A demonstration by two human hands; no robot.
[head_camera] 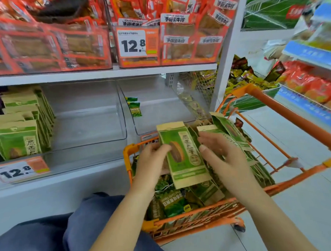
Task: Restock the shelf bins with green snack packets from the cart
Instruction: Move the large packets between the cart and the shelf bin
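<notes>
Green packet [183, 155]: I see it pinched by my left hand [153, 163].
Right hand [221, 157]: fingers spread, just beside it, over the cart [202, 216].

upper shelf [101, 74]: bins of red packets [49, 45], tag 12.8 [138, 43] | lower shelf [59, 179]: left bin [86, 147] with green packets [19, 139] at its left end; right bin [160, 106] with two small green packs [135, 107] at its left wall; tag 12.8 [20, 170] | floor [297, 214]: orange cart [203, 218] full of green packets
</notes>
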